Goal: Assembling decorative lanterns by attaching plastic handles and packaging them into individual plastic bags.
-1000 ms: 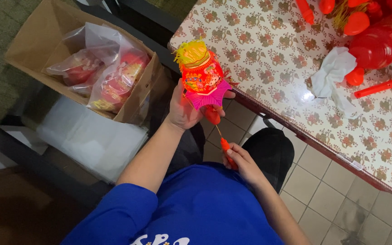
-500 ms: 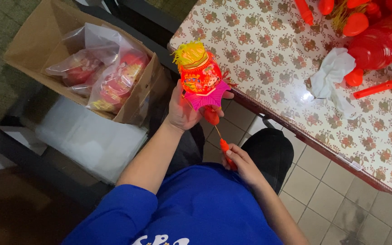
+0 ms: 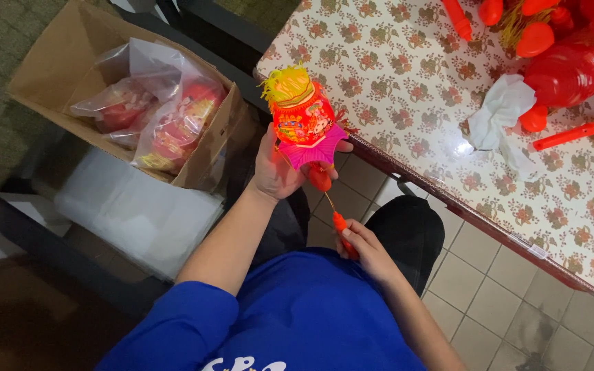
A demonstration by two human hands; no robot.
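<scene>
My left hand [image 3: 278, 167] grips a small red-orange toy lantern [image 3: 302, 118] by its pink star-shaped base, held up beside the table's near edge. A yellow tassel tops the lantern. A thin string runs from the lantern's underside down to an orange stick handle [image 3: 342, 230], which my right hand [image 3: 367, 249] pinches close to my chest. Both hands are over my lap, above the tiled floor.
A table with a flowered cloth [image 3: 407, 82] fills the upper right, bearing red lantern parts [image 3: 572, 65], a white crumpled tissue [image 3: 500, 113] and an orange stick [image 3: 568, 135]. To the left stands a cardboard box [image 3: 56, 69] holding plastic bags of lanterns [image 3: 173, 120], with a white bag [image 3: 132, 213] below.
</scene>
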